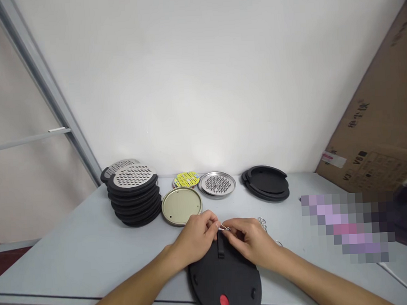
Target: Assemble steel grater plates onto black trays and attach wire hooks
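Note:
Both hands meet at the far end of a black round plate (227,278) that overhangs the table's front edge. The plate has a raised strip, small lugs and a red dot (224,301). My left hand (202,232) is closed, thumb and fingers pinching one end of a thin bent metal wire piece (224,227). My right hand (250,236) pinches the other end, just above the strip. Whether the wire touches the plate I cannot tell. More small wire pieces (262,222) lie behind my right hand, partly hidden by it.
A tall stack of black holders with perforated metal discs (134,176) stands at the left. Along the wall are an olive metal lid (181,205), a yellow patterned disc (186,179), a metal grater disc (219,184) and black round trays (266,183). A cardboard box (376,130) leans at the right.

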Available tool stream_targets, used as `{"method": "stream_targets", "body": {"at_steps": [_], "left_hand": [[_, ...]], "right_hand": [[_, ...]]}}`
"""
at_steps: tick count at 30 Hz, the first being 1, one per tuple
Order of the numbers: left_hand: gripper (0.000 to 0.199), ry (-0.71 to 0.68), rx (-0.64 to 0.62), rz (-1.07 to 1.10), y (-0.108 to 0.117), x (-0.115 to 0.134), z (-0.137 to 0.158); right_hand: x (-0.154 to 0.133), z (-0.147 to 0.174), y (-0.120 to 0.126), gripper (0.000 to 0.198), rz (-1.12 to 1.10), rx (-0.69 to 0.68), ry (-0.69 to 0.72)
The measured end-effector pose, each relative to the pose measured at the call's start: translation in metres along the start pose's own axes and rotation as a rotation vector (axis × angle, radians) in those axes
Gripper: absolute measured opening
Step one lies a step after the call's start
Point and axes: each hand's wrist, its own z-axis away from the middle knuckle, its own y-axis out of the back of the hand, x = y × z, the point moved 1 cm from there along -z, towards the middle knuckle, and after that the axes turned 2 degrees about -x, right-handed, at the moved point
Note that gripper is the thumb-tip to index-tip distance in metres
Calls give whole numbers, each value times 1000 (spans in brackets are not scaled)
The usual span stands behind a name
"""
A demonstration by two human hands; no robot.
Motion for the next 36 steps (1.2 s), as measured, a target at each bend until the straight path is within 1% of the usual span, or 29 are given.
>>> {"method": "stream_targets", "body": {"at_steps": [4, 6, 9, 14, 17, 24, 29, 32, 36], "left_hand": [[23, 61, -98, 70, 0, -3, 1], [24, 68, -111, 73, -2, -5, 1], [23, 38, -68, 3, -4, -10, -1], [19, -54, 120, -222, -6, -15, -9], [19, -66, 189, -266, -6, -17, -12], [21, -69, 205, -118, -2, -19, -13], [20, -48, 220, -130, -3, -22, -13], [19, -60, 206, -145, -3, -22, -12], [18, -79, 197, -202, -2, -21, -10]], "right_hand": [[0, 2, -2, 23, 41, -6, 32], [2, 2, -4, 24, 75, -10, 66], [8, 0, -8, 25, 133, -5, 81], [19, -9, -13, 30, 289, 67, 97], [23, -14, -12, 31, 349, 123, 127], [21, -13, -11, 31, 308, 144, 181], [21, -13, -12, 28, 241, 169, 162], [21, -15, -11, 27, 205, 150, 143], [20, -16, -10, 26, 217, 110, 131]]}}
